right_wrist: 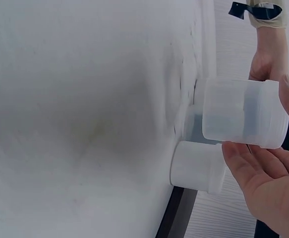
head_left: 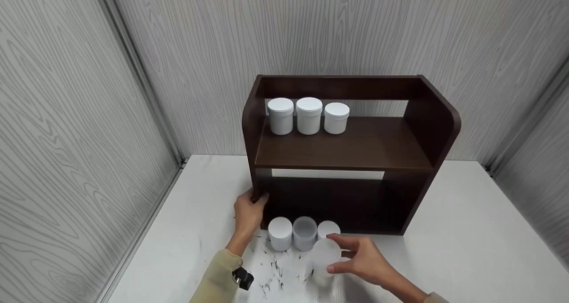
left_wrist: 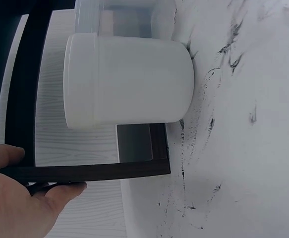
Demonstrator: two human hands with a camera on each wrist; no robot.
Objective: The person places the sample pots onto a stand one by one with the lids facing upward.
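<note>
I have the right hand (head_left: 366, 259) pinching a clear jar (head_left: 326, 253) between thumb and fingers, reaching in from its right side. The jar looks lifted off the table (head_left: 449, 267), long axis roughly upright, base toward the tabletop. It lies left of the pinching hand, on the near side of the front row: a white jar (head_left: 280, 235) at the left end, a grey jar (head_left: 305, 237) in the middle, a capped jar (head_left: 329, 227) at the right end. That last one is just beyond the held jar, toward the shelf (head_left: 346, 149); I can't tell if they touch. The left hand (head_left: 250, 212) is farther off, thumb and fingers gripping the shelf's left side.
</note>
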